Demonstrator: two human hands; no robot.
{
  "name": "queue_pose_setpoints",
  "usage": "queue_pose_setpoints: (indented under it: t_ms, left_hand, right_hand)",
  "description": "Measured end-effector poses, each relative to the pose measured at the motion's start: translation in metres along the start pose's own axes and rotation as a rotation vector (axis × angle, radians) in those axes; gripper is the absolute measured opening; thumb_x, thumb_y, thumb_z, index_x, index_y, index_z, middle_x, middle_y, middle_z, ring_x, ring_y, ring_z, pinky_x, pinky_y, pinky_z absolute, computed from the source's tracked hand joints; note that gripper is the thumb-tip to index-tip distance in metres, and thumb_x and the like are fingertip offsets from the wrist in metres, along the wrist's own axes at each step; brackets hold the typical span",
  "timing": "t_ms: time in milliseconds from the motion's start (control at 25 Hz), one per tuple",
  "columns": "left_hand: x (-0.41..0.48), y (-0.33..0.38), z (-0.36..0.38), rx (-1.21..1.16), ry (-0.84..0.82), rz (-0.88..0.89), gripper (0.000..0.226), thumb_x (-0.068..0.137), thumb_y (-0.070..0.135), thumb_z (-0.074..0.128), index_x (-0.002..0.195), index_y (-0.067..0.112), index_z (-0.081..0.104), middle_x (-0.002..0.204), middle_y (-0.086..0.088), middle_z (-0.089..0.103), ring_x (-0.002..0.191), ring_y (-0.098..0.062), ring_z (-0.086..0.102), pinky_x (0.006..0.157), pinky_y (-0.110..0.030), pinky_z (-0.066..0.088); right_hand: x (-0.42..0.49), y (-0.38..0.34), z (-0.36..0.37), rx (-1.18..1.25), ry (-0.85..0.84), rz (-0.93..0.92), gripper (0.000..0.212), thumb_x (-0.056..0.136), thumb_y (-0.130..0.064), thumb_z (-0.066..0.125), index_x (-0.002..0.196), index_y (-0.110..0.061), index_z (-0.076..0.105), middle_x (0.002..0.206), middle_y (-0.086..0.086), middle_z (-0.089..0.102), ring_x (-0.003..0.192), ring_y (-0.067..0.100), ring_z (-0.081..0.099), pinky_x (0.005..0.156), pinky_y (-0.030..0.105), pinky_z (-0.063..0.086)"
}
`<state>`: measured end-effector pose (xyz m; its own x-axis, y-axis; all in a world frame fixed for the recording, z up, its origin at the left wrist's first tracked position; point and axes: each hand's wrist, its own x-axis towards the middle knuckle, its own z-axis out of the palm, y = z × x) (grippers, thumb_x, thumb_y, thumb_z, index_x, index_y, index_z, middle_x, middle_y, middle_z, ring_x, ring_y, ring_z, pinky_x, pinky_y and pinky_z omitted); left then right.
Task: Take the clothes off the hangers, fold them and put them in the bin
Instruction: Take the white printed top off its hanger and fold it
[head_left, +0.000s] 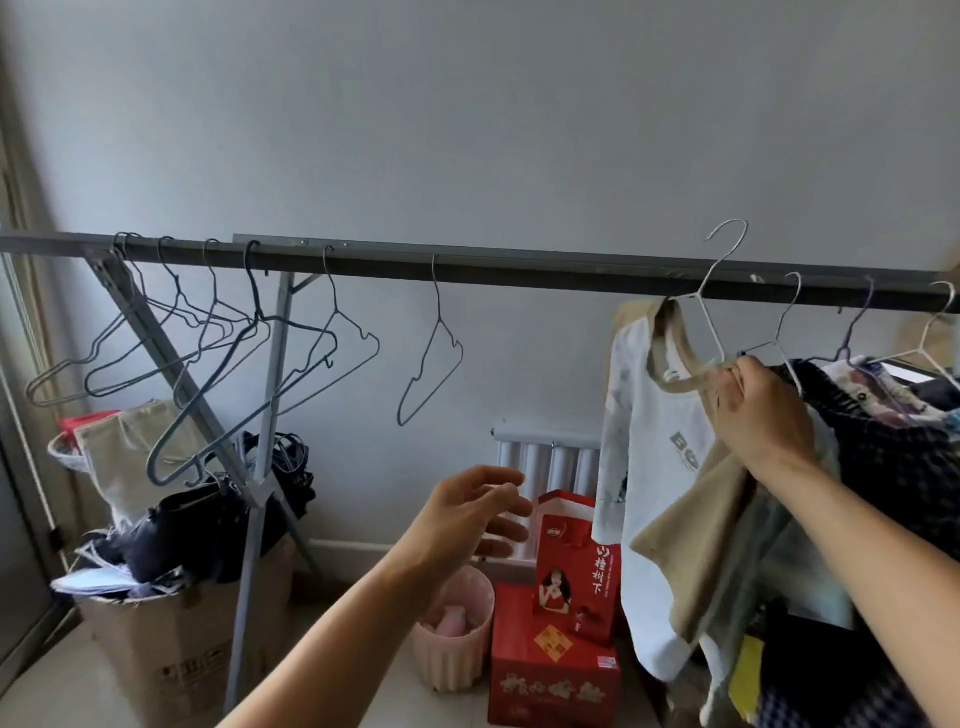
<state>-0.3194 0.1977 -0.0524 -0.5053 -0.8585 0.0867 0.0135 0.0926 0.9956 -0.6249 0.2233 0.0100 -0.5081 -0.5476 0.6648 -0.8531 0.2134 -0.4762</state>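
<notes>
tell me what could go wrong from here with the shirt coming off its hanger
1. Only the right hand holds the white shirt, pinching its collar. The wire hanger has its hook off the rail, and the left hand is open and apart, so the shirt might slip down.
2. The collar looks pulled taut and could stretch.
3. The wire hanger sits close to the next hanger and might snag it.

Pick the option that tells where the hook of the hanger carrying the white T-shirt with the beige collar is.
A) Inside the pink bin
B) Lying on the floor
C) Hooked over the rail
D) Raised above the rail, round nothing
D: the hanger's hook stands above the rail with nothing inside its curve, while the right hand grips the collar of the white T-shirt.
</notes>
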Motion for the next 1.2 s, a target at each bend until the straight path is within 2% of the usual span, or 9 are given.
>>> queue_pose_setpoints:
  t_ms: [120, 240, 400, 480, 600, 720, 880, 1040, 1200]
  left_hand:
    - [0.003, 0.009, -0.009, 0.101, 0.069, 0.115, 0.016, 0.099, 0.018, 0.053, 0.111, 0.02, 0.064, 0.097, -0.001, 0.073, 0.086, -0.014, 0.069, 0.076, -0.028, 0.056]
    - [0.011, 0.021, -0.022, 0.289, 0.165, 0.328, 0.022, 0.097, 0.012, 0.056, 0.104, 0.031, 0.064, 0.104, 0.009, 0.07, 0.095, -0.002, 0.063, 0.081, -0.024, 0.05]
    - [0.012, 0.037, -0.036, 0.574, 0.234, 0.485, 0.031, 0.098, 0.022, 0.056, 0.126, 0.033, 0.058, 0.127, 0.016, 0.058, 0.116, 0.005, 0.048, 0.094, -0.011, 0.035]
    - [0.008, 0.04, -0.043, 0.68, 0.202, 0.511, 0.036, 0.098, 0.03, 0.056, 0.134, 0.031, 0.054, 0.133, 0.015, 0.056, 0.123, 0.002, 0.046, 0.101, -0.016, 0.034]
    - [-0.003, 0.043, -0.052, 0.577, 0.191, 0.538, 0.028, 0.091, 0.034, 0.063, 0.118, 0.027, 0.067, 0.108, 0.009, 0.07, 0.099, -0.01, 0.064, 0.088, -0.031, 0.051]
    - [-0.016, 0.047, -0.063, 0.588, 0.216, 0.571, 0.011, 0.088, 0.027, 0.067, 0.096, 0.026, 0.075, 0.082, 0.009, 0.073, 0.077, -0.011, 0.065, 0.069, -0.019, 0.048]
    - [-0.036, 0.058, -0.08, 0.729, 0.156, 0.515, 0.012, 0.089, 0.012, 0.067, 0.094, 0.017, 0.077, 0.083, 0.007, 0.074, 0.078, -0.005, 0.065, 0.072, -0.008, 0.045]
    - [-0.054, 0.065, -0.093, 0.883, 0.122, 0.521, 0.012, 0.087, 0.012, 0.07, 0.095, 0.017, 0.077, 0.085, 0.004, 0.074, 0.081, -0.007, 0.065, 0.076, -0.013, 0.051]
    - [-0.062, 0.069, -0.106, 1.017, 0.015, 0.521, 0.012, 0.088, 0.021, 0.07, 0.098, 0.016, 0.076, 0.087, 0.007, 0.073, 0.077, 0.001, 0.065, 0.075, -0.009, 0.05]
  right_hand:
    - [-0.014, 0.005, -0.018, 0.162, -0.11, -0.243, 0.031, 0.097, -0.034, 0.049, 0.091, -0.007, 0.063, 0.078, 0.011, 0.066, 0.072, 0.028, 0.063, 0.062, 0.04, 0.048]
    - [-0.044, -0.007, -0.04, 0.322, -0.265, -0.358, 0.046, 0.09, -0.054, 0.053, 0.081, -0.011, 0.064, 0.055, 0.001, 0.054, 0.05, 0.01, 0.048, 0.049, 0.021, 0.037]
    - [-0.079, -0.021, -0.057, 0.502, -0.355, -0.348, 0.04, 0.092, -0.051, 0.052, 0.073, -0.017, 0.063, 0.05, -0.004, 0.047, 0.048, 0.003, 0.041, 0.049, 0.018, 0.036]
    - [-0.091, -0.03, -0.059, 0.557, -0.41, -0.341, 0.034, 0.088, -0.049, 0.055, 0.075, -0.019, 0.065, 0.05, -0.004, 0.045, 0.049, 0.002, 0.04, 0.049, 0.018, 0.036]
    - [-0.104, -0.043, -0.059, 0.586, -0.434, -0.367, 0.044, 0.084, -0.059, 0.055, 0.074, -0.017, 0.066, 0.05, -0.005, 0.042, 0.047, 0.001, 0.038, 0.047, 0.015, 0.034]
    - [-0.112, -0.056, -0.058, 0.557, -0.448, -0.409, 0.055, 0.079, -0.07, 0.053, 0.075, -0.017, 0.066, 0.054, 0.004, 0.05, 0.05, 0.009, 0.045, 0.05, 0.025, 0.039]
    - [-0.12, -0.071, -0.056, 0.573, -0.483, -0.445, 0.024, 0.09, -0.05, 0.058, 0.078, -0.031, 0.068, 0.055, -0.007, 0.058, 0.052, 0.004, 0.051, 0.05, 0.015, 0.041]
    - [-0.126, -0.082, -0.056, 0.54, -0.525, -0.512, 0.03, 0.082, -0.057, 0.057, 0.077, -0.029, 0.067, 0.056, -0.006, 0.059, 0.051, 0.006, 0.053, 0.05, 0.014, 0.041]
    - [-0.128, -0.088, -0.059, 0.561, -0.531, -0.537, 0.02, 0.084, -0.049, 0.059, 0.079, -0.031, 0.067, 0.056, -0.01, 0.058, 0.05, 0.001, 0.052, 0.05, 0.009, 0.038]
